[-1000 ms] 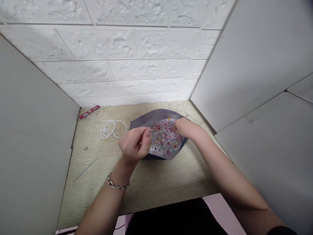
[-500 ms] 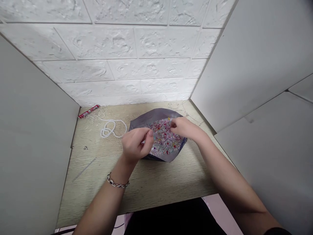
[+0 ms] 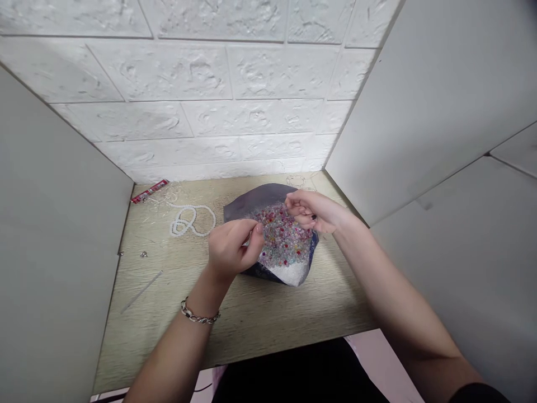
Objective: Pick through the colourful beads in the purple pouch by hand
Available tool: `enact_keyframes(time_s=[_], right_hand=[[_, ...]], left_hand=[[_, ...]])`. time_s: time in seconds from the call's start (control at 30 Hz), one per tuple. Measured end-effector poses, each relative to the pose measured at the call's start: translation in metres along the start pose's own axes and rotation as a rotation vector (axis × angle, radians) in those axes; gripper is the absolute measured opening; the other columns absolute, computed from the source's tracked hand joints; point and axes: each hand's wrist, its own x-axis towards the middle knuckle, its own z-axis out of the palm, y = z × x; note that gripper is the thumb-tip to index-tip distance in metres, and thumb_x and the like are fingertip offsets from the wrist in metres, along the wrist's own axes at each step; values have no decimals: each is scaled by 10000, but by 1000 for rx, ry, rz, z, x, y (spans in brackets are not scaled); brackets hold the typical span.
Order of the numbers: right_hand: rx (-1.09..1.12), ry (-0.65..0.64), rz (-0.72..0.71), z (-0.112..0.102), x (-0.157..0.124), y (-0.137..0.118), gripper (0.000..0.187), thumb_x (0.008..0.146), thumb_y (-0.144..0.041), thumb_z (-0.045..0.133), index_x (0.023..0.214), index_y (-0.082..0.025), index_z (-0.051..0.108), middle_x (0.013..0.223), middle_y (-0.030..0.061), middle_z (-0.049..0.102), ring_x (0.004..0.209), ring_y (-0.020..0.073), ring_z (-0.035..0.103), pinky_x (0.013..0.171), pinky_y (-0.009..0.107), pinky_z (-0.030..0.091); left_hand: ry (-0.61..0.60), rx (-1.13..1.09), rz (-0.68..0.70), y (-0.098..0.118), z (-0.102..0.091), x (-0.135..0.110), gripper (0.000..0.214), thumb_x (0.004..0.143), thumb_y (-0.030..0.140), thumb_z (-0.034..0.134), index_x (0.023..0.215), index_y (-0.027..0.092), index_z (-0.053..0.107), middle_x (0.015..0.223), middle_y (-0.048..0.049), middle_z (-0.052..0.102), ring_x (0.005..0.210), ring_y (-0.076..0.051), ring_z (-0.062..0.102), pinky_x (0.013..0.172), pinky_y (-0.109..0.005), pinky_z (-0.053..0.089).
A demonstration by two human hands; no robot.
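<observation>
A dark bag (image 3: 262, 193) lies spread wide on the tabletop, with a heap of small beads (image 3: 279, 240) in pink, red, yellow and clear colours inside. Over its left side, my left hand (image 3: 235, 246) is closed in a pinch, thumb against forefinger; what it grips is too small to make out. My right hand (image 3: 312, 210) is above the right side of the beads, turned palm up with its fingers curled inward. A small dark spot shows by those fingers, and I cannot tell whether it is a bead.
A string of white beads (image 3: 184, 221) lies coiled left of the bag. Behind it are a red packet (image 3: 150, 191) and clear thread. A thin grey stick (image 3: 141, 291) and a small metal piece (image 3: 144, 254) lie at left. White panels (image 3: 432, 112) and a brick-patterned wall (image 3: 218, 73) enclose the table.
My right hand has turned from palm down to palm up and lifted slightly off the beads. The bag's front edge has shifted, showing a pale patch. My left hand stays nearly still.
</observation>
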Motion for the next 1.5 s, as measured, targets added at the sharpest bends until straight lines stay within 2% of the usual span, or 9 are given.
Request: enact_keyframes(time_s=[0.07,0.13,0.2,0.27,0.4,0.53,1.0,1.3,1.5], right_hand=[[-513,122,11,3,0,-1,160,687,-296,452,617,-153,439,484,-37,316,404,47,258,387,203,195],[-1007,139,107,7,2,-3,75,645,-193,484,601,-135,500,515,6,409,467,78,364,426,217,244],[-1308,108,244,10,5,-5,100,631,-127,462,655,-123,560,563,49,477,528,123,442,454,235,283],[-1423,80,350,12,9,-9,198,642,-103,442,760,-120,600,648,88,532,593,162,498,479,250,318],[-1474,67,410,16,15,-12,310,658,-91,434,911,-138,606,781,126,573,697,205,543,513,264,358],[-1481,75,439,15,13,-9,343,652,-81,443,952,-144,598,813,133,577,731,216,551,527,267,374],[-1485,66,426,9,10,-2,290,653,-149,477,911,-151,611,817,125,580,728,211,553,524,264,377],[-1464,3,310,1,5,-3,269,643,-144,454,859,-156,613,841,92,585,706,177,544,529,244,352],[-1484,67,341,8,1,-2,243,666,-157,449,849,-160,609,832,101,579,724,192,539,511,251,348]], left_hand=[[-7,3,7,0,0,0,103,683,81,502,600,139,483,450,53,432,385,-26,335,404,-160,275],[-17,4,14,0,0,0,100,685,87,501,604,141,484,453,52,439,387,-28,345,405,-161,281],[-31,3,20,0,0,0,94,688,92,501,610,143,488,455,50,442,391,-32,356,408,-162,288],[-43,6,24,0,1,-1,88,689,94,502,618,144,493,455,49,443,394,-35,365,411,-164,294],[-54,15,30,-1,1,-1,89,692,95,502,619,146,493,454,48,442,396,-38,371,414,-169,299],[-66,10,41,-1,1,-2,84,692,97,503,625,147,494,458,44,451,409,-44,387,420,-177,301],[-97,23,55,-3,2,-4,71,690,104,511,637,148,499,485,40,493,431,-51,427,436,-180,318],[-111,28,53,-4,2,-5,68,686,106,516,638,150,499,498,35,516,429,-55,435,435,-184,321],[-123,36,51,-4,3,-5,61,686,107,514,644,149,501,498,34,518,434,-55,440,440,-181,327]])
